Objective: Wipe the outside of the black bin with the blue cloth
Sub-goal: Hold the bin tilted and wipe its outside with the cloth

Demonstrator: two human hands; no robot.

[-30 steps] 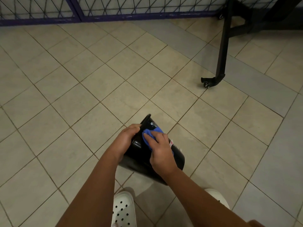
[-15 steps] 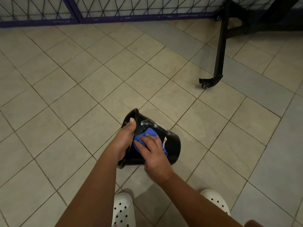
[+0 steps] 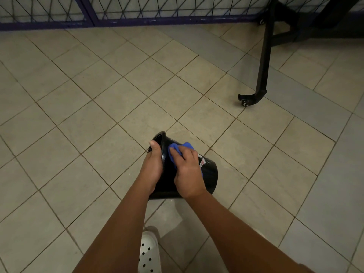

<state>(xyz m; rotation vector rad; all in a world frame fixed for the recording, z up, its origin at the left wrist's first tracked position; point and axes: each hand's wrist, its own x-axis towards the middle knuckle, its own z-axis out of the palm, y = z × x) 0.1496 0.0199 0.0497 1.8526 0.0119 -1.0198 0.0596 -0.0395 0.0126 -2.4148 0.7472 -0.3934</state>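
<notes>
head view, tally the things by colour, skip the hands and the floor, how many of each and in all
black: 2, the bin and the wheeled stand
blue: 1, the cloth
white: 1, the shoe
purple: 1, the fence rail
total: 5

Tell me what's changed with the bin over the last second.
The bin has turned: its mouth now faces left and shows some of the inside, where before only the rim's edge showed. The left grip has shifted on the rim, thumb now lying up along it. The right grip still holds the cloth against the side near the rim.
</notes>
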